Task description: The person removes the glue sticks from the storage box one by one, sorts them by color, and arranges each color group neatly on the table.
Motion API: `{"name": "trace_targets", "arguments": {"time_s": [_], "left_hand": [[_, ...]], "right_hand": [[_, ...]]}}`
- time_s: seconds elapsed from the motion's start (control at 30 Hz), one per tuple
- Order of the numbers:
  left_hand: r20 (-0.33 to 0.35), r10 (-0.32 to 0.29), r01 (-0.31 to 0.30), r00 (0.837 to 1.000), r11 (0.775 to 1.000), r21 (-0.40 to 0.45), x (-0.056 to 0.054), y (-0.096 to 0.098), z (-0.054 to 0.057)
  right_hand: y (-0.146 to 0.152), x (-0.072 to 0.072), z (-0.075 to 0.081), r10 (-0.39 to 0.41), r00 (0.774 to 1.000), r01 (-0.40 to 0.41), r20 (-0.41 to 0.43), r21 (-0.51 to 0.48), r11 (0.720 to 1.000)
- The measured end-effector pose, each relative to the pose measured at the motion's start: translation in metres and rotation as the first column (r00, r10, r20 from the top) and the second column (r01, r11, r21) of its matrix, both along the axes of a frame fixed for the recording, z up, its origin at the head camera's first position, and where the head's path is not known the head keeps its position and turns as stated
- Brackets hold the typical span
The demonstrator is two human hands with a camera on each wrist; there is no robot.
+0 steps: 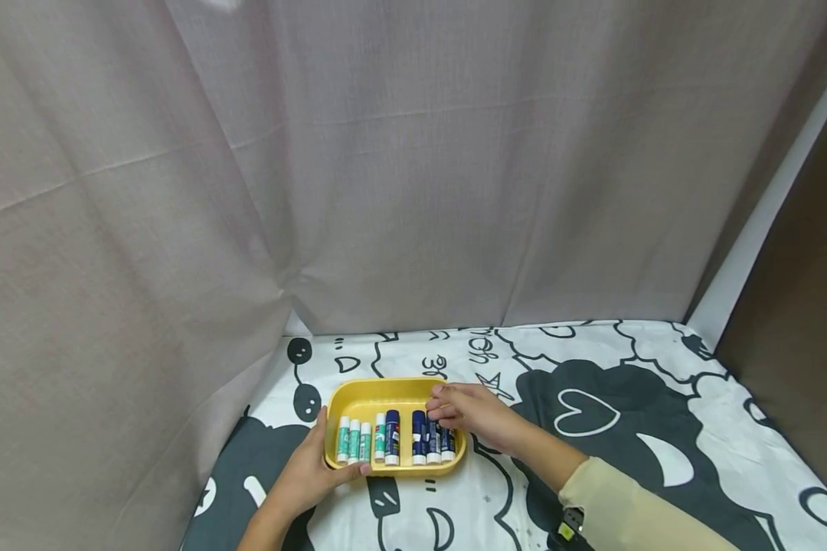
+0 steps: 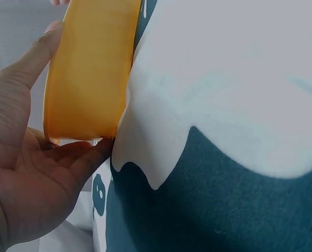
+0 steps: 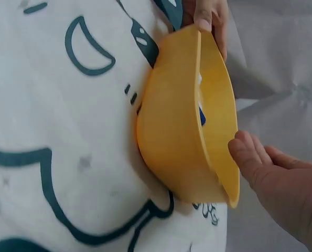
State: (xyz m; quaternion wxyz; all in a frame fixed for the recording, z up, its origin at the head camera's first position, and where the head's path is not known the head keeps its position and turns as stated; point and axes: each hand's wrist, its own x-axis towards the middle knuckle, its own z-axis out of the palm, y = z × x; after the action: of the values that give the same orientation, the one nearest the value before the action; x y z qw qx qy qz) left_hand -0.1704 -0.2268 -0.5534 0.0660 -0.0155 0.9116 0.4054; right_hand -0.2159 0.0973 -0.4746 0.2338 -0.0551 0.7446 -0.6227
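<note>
A yellow tray (image 1: 386, 392) lies on the patterned cloth, divided by a low ridge. On its left side several green-and-white glue sticks (image 1: 354, 440) stand in a row with one dark blue glue stick (image 1: 392, 438). Dark blue glue sticks (image 1: 419, 438) fill part of the right side. My left hand (image 1: 310, 467) grips the tray's left end, its thumb over the front rim; the left wrist view shows the fingers against the end wall. Over the tray's right part hovers my right hand (image 1: 478, 413), fingers loosely bent. In the right wrist view these fingers (image 3: 246, 152) hold nothing visible.
A white cloth (image 1: 455, 501) with dark cartoon drawings covers the surface. Grey curtain fabric (image 1: 413, 191) hangs behind and at the left. A brown panel (image 1: 799, 291) rises at the right edge.
</note>
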Motion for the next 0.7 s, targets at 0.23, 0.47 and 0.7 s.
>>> {"name": "trace_targets", "arguments": {"time_s": [0.23,0.47,0.7], "left_hand": [[-0.005,0.000,0.000,1.000,1.000,-0.011,0.000,-0.001,0.002],[-0.010,-0.005,0.005,1.000,1.000,-0.003,0.000,-0.001,0.004],[-0.009,-0.014,0.014,1.000,1.000,0.010,0.001,-0.001,0.004]], "right_hand": [[-0.022,0.000,-0.006,-0.045,0.997,0.046,0.068,-0.008,0.999],[-0.041,-0.006,-0.015,-0.037,0.987,0.038,0.158,-0.007,0.999],[-0.053,-0.006,-0.017,-0.067,0.972,0.071,0.225,-0.009,0.997]]}}
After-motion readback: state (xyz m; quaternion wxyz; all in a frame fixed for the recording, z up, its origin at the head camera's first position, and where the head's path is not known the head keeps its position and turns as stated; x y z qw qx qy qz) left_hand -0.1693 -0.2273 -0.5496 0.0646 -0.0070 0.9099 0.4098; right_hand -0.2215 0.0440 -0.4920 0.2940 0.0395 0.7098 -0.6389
